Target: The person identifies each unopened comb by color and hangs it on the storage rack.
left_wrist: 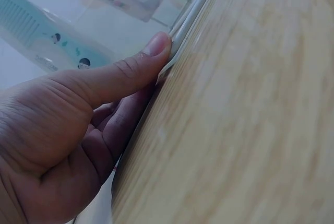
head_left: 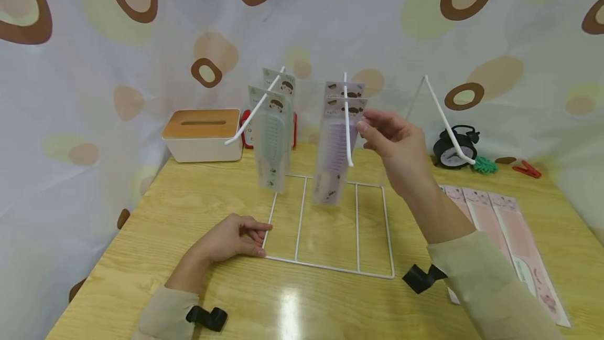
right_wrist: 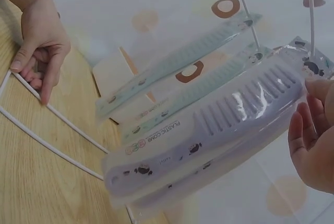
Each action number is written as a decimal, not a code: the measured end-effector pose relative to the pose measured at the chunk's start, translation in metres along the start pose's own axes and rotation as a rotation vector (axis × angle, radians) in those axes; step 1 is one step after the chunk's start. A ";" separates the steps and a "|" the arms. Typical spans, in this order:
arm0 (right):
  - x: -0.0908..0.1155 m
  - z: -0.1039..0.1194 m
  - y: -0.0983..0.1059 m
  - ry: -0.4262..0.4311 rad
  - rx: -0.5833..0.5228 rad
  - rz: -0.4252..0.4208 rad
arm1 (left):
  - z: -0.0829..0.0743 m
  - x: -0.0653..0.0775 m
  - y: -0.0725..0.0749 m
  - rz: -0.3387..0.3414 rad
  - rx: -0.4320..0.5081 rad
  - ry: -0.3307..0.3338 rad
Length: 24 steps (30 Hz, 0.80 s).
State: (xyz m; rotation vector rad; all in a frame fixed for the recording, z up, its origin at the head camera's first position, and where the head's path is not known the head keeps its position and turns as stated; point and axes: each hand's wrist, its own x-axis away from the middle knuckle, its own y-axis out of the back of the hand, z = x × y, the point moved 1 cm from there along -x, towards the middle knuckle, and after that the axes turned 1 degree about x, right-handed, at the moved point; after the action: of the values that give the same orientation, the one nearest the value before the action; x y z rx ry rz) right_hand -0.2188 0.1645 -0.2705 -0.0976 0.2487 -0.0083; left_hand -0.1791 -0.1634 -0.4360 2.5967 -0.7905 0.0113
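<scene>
Purple comb packets hang one behind the other on the middle prong of the white wire rack, and your right hand pinches the front one near its upper right edge, between thumb and fingers. Down at the rack's near left corner, your left hand grips the wire base, thumb at the corner and forefinger against the left rail, the other fingers curled in. To the left of the purple pair, two green comb packets hang on the left prong; the right prong rises on the other side, past your right hand. The rack's base lies flat on the wood-grain tabletop. Beyond your right forearm, pink packets lie side by side, partly covered by your sleeve. Toward the back stand a black alarm clock, a small green object just beside it and a red clip, with a wooden-lidded tissue box at the back left.
</scene>
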 end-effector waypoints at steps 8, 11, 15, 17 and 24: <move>0.006 -0.016 0.026 0.004 0.074 0.124 | 0.002 0.004 0.000 0.006 0.023 -0.010; 0.009 -0.020 0.042 -0.015 0.156 0.150 | 0.001 0.004 0.000 0.011 0.033 -0.020; 0.013 -0.026 0.066 -0.071 0.241 0.177 | 0.001 0.003 -0.001 0.013 0.031 -0.019; 0.015 -0.030 0.078 -0.093 0.293 0.186 | 0.001 0.002 -0.002 0.012 0.029 -0.017; 0.021 -0.052 0.113 -0.143 0.445 0.193 | 0.000 0.002 -0.001 0.011 0.042 -0.016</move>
State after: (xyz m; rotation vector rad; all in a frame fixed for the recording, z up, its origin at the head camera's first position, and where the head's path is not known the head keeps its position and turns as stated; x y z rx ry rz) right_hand -0.2118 0.2713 -0.3367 0.3678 0.1079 0.1346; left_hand -0.1771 -0.1639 -0.4360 2.6353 -0.8183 0.0108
